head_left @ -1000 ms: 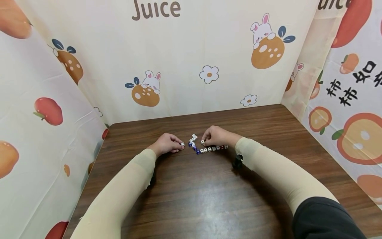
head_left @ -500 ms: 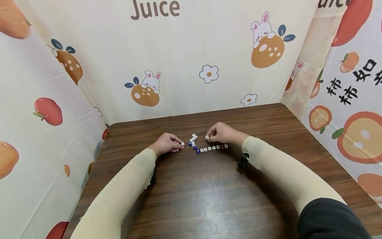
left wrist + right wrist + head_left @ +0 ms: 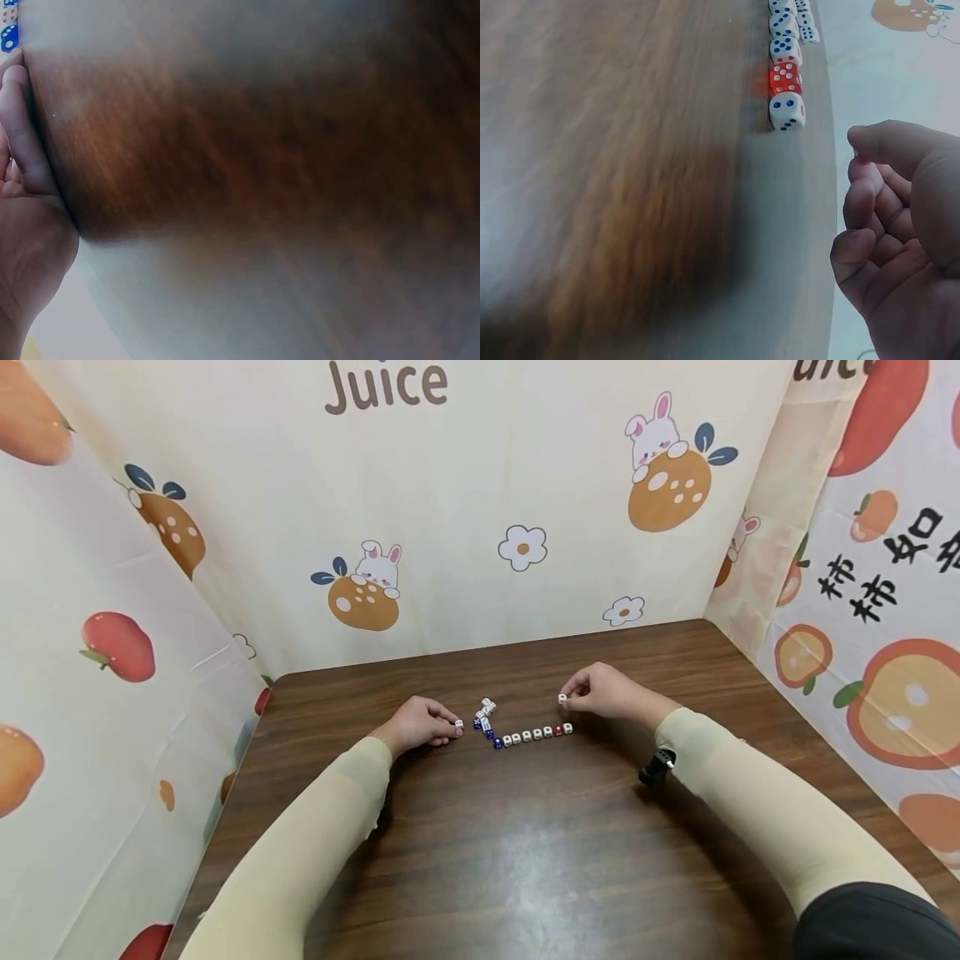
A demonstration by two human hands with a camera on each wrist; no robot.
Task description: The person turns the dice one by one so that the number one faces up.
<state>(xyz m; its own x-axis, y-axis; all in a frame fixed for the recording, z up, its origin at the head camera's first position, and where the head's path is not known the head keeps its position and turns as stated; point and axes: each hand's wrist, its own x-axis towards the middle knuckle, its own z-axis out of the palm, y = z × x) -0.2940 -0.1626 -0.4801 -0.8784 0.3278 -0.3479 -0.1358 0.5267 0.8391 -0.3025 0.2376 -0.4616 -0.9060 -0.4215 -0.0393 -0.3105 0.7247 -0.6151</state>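
In the head view my left hand (image 3: 420, 722) rests on the table and pinches a white die (image 3: 459, 724) at its fingertips. Farther right, my right hand (image 3: 606, 690) pinches another white die (image 3: 562, 699) between thumb and fingers, behind the right end of a row of dice. That row runs from a blue die (image 3: 498, 742) through several white ones to a red die (image 3: 557, 730) and a last white die (image 3: 787, 110). Between the hands lies a small cluster of white and blue dice (image 3: 486, 712). The right wrist view mostly hides the pinched die behind the thumb.
The brown wooden table (image 3: 465, 843) reaches back to a printed curtain (image 3: 450, 485), with another curtain along each side. A black wrist device (image 3: 657, 768) sits under the right forearm. Long cream sleeves (image 3: 300, 835) cover both forearms.
My right hand has moved rightward and slightly back with its white die, away from the cluster to behind the row's right end. The left hand stays in place with its die.
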